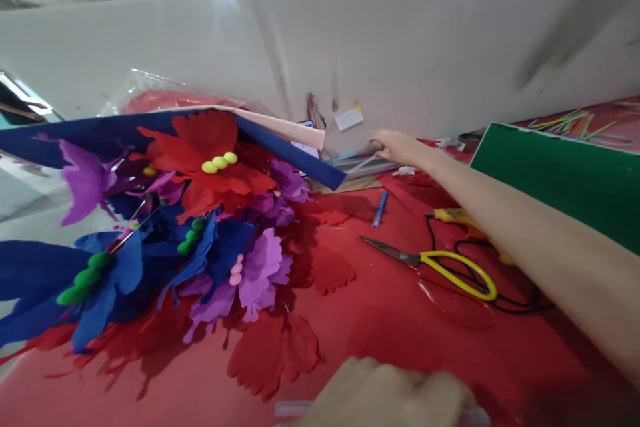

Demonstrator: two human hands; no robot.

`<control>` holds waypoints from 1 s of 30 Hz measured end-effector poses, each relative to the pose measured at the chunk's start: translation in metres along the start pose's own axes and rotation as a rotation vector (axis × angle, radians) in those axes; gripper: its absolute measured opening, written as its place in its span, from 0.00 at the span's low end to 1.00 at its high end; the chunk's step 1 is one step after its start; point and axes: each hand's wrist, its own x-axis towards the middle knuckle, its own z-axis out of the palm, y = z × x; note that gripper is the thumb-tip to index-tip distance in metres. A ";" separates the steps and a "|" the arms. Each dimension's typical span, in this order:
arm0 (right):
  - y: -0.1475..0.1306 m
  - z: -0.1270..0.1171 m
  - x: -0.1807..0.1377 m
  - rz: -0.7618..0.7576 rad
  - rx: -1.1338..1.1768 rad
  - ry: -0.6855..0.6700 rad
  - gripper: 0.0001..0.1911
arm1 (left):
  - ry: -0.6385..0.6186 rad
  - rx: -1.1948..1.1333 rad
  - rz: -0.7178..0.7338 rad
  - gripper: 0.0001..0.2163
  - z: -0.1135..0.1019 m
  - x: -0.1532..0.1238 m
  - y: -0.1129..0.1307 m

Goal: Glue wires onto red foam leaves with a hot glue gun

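Note:
My right hand [397, 147] reaches far across the red table [390, 320] to the foot of the grey partition. Its fingers lie stretched on a bundle of thin sticks in clear wrap [363, 165]. My left hand [385, 392] sits at the bottom edge, knuckles up and curled closed. A pale strip [294, 408] pokes out on its left side; what it is stays unclear. Just ahead of that hand lies a red petal cut-out [275, 350]. A heap of red, purple and blue foam flowers [210, 213] fills the left.
Yellow-handled scissors [440, 265] lie under my right forearm beside a black cable [505, 303]. A blue pen [379, 209] lies further back. A green sheet [565, 180] covers the right. A blue sheet [295, 157] overhangs the flowers. The grey partition [425, 47] closes off the back.

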 end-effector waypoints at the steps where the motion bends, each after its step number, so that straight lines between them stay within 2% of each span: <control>1: -0.002 -0.004 0.001 0.044 0.015 0.045 0.15 | 0.013 0.010 0.013 0.16 -0.012 -0.001 0.008; 5: -0.028 -0.005 -0.023 0.203 0.083 0.157 0.16 | 0.105 0.029 0.021 0.21 -0.048 -0.008 0.028; 8: -0.058 0.003 -0.062 0.264 0.172 0.186 0.17 | 0.137 0.022 0.019 0.19 -0.064 -0.003 0.038; 10: -0.076 0.007 -0.093 0.278 0.268 0.170 0.17 | 0.154 -0.136 -0.044 0.15 -0.072 0.007 0.042; 12: -0.091 0.010 -0.121 0.276 0.398 0.120 0.17 | 0.213 -0.441 -0.083 0.12 -0.080 0.017 0.045; 14: -0.104 0.012 -0.145 0.251 0.555 0.028 0.18 | 0.281 -0.697 -0.061 0.10 -0.086 0.025 0.044; 17: -0.118 0.012 -0.170 0.198 0.754 -0.129 0.18 | 0.357 -0.898 -0.054 0.10 -0.091 0.032 0.040; 21: -0.129 0.012 -0.183 0.181 1.138 -0.343 0.19 | 0.350 -0.950 -0.030 0.12 -0.090 0.030 0.038; 24: -0.133 0.012 -0.188 0.183 1.386 -0.419 0.21 | 0.345 -0.930 0.019 0.12 -0.086 0.028 0.043; 27: -0.139 0.016 -0.194 0.189 1.460 -0.482 0.17 | 0.346 -0.908 0.057 0.12 -0.082 0.026 0.048; 30: -0.147 0.020 -0.200 0.168 1.425 -0.491 0.13 | 0.351 -0.856 0.035 0.12 -0.077 0.026 0.048</control>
